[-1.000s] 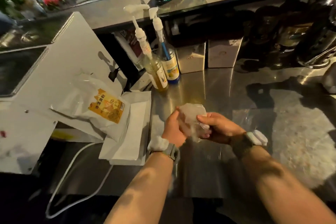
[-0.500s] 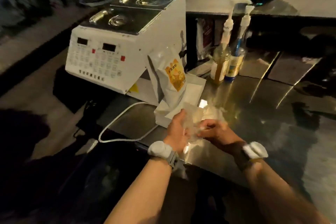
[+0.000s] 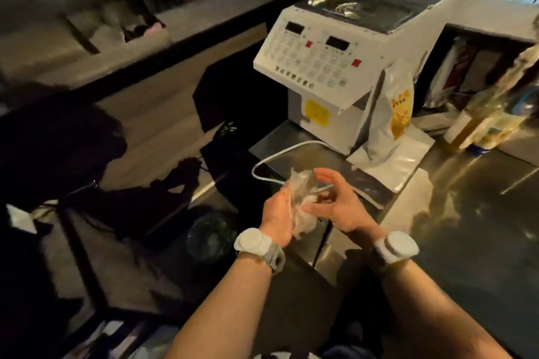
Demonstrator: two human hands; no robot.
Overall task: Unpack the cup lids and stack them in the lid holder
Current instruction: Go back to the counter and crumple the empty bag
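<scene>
**Crumpled wrapper held between both hands at table corner**

While held over the near left corner of the steel table (image 3: 455, 230), crumpled clear plastic wrapper (image 3: 302, 204) sits between both hands. Left hand (image 3: 278, 213): fingers curled round the wrapper's left side, gripping. Right hand (image 3: 339, 207): thumb and fingers partly spread, touching the wrapper from the right, fingertips blurred; grip not resolvable. Hands close together, joined by the wrapper. White bands on both wrists. No cup lids or lid holder identifiable; contents of the wrapper not discernible. Behind the hands: white machine with keypad (image 3: 326, 67) standing on the table, white cable (image 3: 280, 154) looping from its base. White pouch with orange label (image 3: 390, 114) leaning upright against the machine's right side, flat white packets beneath. Pump bottles (image 3: 478, 122) further right, blurred.
</scene>
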